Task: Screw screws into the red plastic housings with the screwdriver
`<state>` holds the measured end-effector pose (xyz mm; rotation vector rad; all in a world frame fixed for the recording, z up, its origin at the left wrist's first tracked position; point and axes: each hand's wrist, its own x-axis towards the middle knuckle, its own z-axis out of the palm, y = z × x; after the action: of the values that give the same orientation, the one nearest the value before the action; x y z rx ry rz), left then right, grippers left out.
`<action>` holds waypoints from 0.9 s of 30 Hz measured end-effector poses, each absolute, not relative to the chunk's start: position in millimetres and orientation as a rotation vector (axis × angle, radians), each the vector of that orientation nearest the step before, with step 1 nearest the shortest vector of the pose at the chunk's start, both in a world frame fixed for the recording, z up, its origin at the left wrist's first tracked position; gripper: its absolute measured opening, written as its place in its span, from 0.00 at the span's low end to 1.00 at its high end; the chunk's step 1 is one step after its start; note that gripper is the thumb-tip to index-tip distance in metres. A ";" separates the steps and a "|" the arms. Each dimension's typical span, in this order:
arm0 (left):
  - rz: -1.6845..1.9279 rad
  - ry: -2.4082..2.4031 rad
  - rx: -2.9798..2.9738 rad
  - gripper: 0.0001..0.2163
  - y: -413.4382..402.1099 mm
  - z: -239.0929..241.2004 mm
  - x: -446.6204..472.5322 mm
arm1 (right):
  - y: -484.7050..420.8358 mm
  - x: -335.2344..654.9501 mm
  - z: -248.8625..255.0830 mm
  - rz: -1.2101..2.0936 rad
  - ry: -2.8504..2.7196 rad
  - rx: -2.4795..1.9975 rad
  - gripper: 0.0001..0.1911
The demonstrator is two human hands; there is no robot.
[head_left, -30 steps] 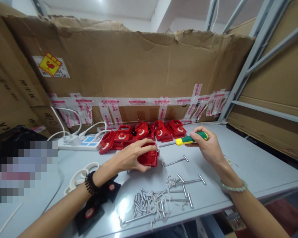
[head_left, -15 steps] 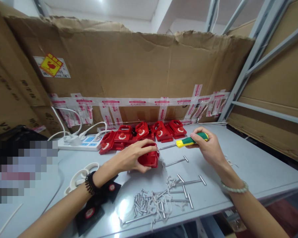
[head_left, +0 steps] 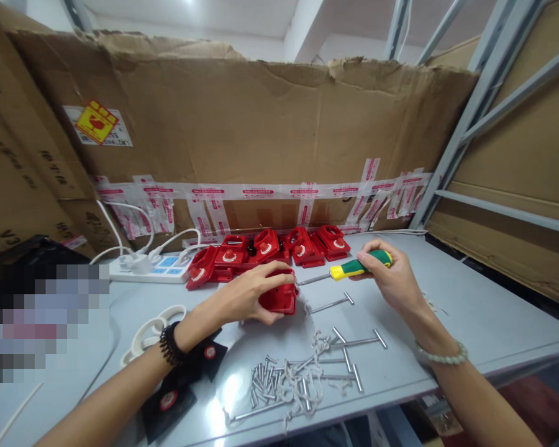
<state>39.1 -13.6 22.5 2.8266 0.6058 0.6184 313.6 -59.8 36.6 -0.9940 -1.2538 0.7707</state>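
At a grey counter (head_left: 470,310) walled in by flattened cardboard boxes (head_left: 242,124), a person's left hand (head_left: 242,298) clamps a red plastic part (head_left: 279,298) flat against the surface, fingers curled over its top. The right hand (head_left: 391,276) grips the green and yellow handle of a screwdriver (head_left: 349,268), fingers closed around it, the metal tip meeting the right edge of the red part. That part sits near the middle of the counter, just in front of a row of similar red parts (head_left: 270,248) lined up along the cardboard wall.

Nearer the front edge lies a loose pile of screws (head_left: 272,382) mixed with white string, with several long T-headed metal pins (head_left: 349,347) beside it and one more between the pile and the screwdriver. A white power strip (head_left: 161,268) with plugged cords sits at the back left, a white plastic ring piece (head_left: 151,329) lies by the left wrist, and black pieces with red dots (head_left: 177,391) rest under the left forearm. Strips of printed red and white tape (head_left: 261,191) run along the cardboard (a yellow and red label is stuck higher up on the left). Grey metal shelving (head_left: 466,118) rises at the right.
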 end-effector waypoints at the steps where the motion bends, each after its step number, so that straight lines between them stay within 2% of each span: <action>1: 0.617 0.604 2.824 0.26 -13.7 22.6 39.1 | -60.6 313.3 36.9 0.755 -1.265 -0.992 0.12; 10: 0.637 0.605 2.799 0.26 -14.5 24.2 38.2 | -71.3 303.8 44.1 0.439 -1.382 -0.988 0.07; 13: 0.657 0.598 2.782 0.29 -15.1 24.7 38.2 | -72.2 303.8 44.8 0.389 -1.385 -0.989 0.06; 19: 0.689 0.716 2.703 0.38 -17.1 21.3 36.4 | -67.7 311.8 40.7 0.502 -1.256 -0.937 0.07; 27: 0.700 0.707 2.630 0.38 -17.7 19.8 36.1 | -58.4 312.7 36.5 0.731 -1.100 -0.891 0.11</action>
<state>36.1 -17.7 19.8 2.6297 0.7070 0.7000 312.7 -58.4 36.5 -0.8907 -1.1002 0.7311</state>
